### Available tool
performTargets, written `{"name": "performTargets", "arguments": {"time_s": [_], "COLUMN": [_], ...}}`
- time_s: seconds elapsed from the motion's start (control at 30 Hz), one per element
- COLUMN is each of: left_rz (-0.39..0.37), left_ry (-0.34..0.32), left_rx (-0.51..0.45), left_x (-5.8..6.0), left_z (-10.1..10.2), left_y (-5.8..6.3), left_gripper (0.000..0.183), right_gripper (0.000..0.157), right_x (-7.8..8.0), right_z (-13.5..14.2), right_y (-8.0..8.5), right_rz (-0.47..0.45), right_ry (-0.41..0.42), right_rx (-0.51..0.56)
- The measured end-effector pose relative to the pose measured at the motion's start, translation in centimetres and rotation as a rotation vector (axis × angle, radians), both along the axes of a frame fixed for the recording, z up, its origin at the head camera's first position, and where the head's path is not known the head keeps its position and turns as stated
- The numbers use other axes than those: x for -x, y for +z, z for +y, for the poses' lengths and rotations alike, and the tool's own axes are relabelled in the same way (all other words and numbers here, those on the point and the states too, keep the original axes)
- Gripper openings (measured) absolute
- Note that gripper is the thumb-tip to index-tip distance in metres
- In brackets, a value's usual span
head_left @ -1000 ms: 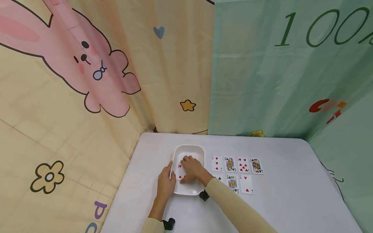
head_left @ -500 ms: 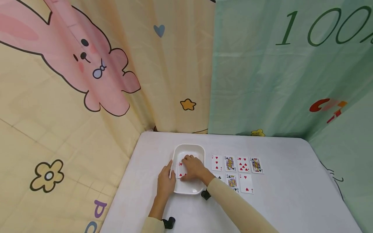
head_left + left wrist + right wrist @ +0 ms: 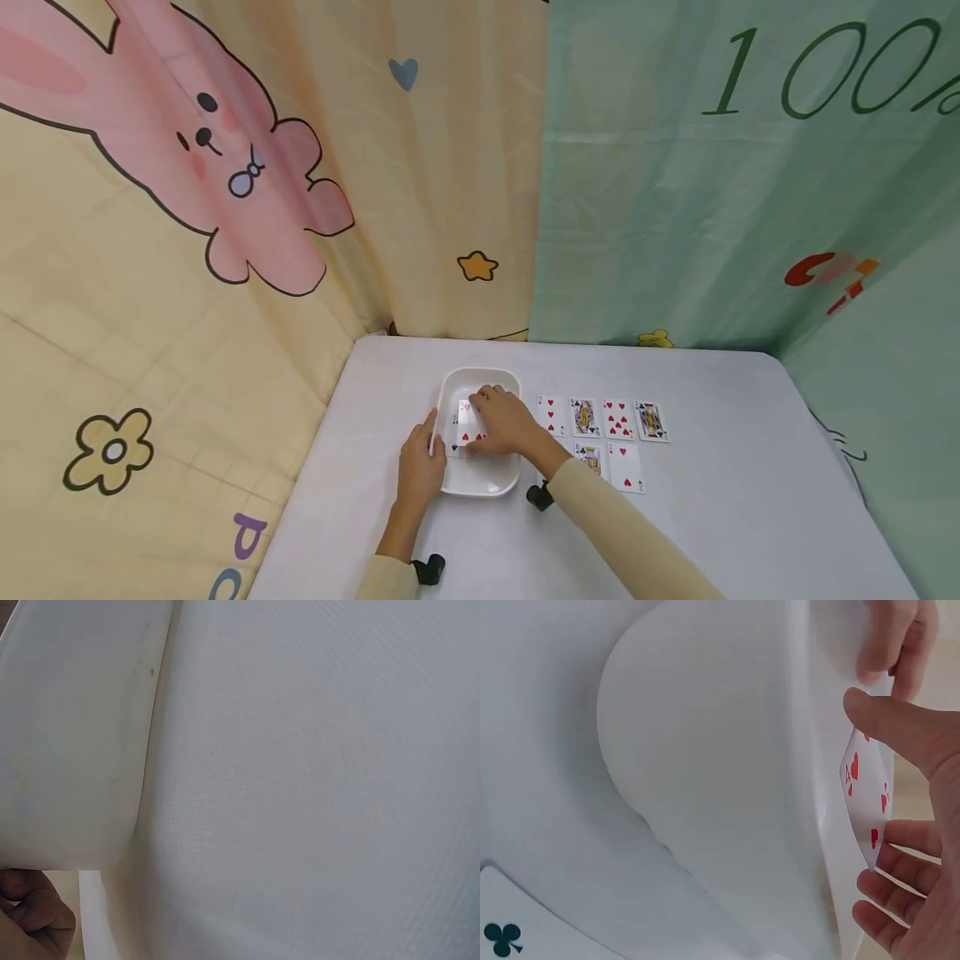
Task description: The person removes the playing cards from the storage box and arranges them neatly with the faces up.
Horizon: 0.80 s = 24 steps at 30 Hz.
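A white rectangular tray (image 3: 480,483) stands on the table in the head view. My left hand (image 3: 422,468) grips its left rim, and curled fingers (image 3: 37,911) show at the tray's end in the left wrist view. Inside the tray my right hand (image 3: 508,423) holds a hearts playing card (image 3: 468,427) by its edges, thumb at one end and fingers at the other. That card (image 3: 866,795) looks tilted in the right wrist view. Under it, part of a card with black pips (image 3: 453,442) peeks out at the left. Any cards further below are hidden.
Right of the tray, face-up cards lie in two rows, among them a three of hearts (image 3: 551,415), a face card (image 3: 652,421) and a two of hearts (image 3: 626,468). My right arm covers part of the front row. Curtains (image 3: 465,183) border the table.
My right hand has drawn the hearts card slightly rightward, and a black-pip card now shows beneath it. My left hand keeps its grip on the tray. The head view has shifted a little.
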<state>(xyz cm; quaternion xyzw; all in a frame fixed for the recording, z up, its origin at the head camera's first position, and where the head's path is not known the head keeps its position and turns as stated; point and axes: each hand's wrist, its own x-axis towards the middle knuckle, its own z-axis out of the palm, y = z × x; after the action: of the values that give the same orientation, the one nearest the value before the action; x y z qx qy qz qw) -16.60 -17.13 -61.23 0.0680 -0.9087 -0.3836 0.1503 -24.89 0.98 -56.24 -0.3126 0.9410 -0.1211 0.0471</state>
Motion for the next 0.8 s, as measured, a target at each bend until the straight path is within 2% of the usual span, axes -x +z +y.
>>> {"name": "performTargets", "arguments": {"time_s": [0.2,0.43,0.6,0.8], "left_rz": [-0.033,-0.038,-0.044,-0.041], "left_ry": [0.008,0.030,0.026,0.015], "left_rx": [-0.004,-0.007,-0.015,-0.018], "left_x": [0.0,0.1,0.1,0.0], "left_z": [-0.1,-0.1,-0.1,0.0], "left_y": [0.3,0.0,0.0,0.0], "left_gripper": [0.052,0.052,0.053,0.053], "right_gripper": [0.089,0.087,0.090,0.088], "right_x": [-0.4,-1.9,-3.3,-4.8], "right_z": [3.0,8.7,13.9,20.1], "right_y": [1.7,2.8,2.1,0.2], "right_rz": [0.023,-0.008,-0.006,0.036], "right_ry": [-0.027,-0.171,-0.244,-0.299], "right_rx": [0.118,0.220,0.190,0.116]}}
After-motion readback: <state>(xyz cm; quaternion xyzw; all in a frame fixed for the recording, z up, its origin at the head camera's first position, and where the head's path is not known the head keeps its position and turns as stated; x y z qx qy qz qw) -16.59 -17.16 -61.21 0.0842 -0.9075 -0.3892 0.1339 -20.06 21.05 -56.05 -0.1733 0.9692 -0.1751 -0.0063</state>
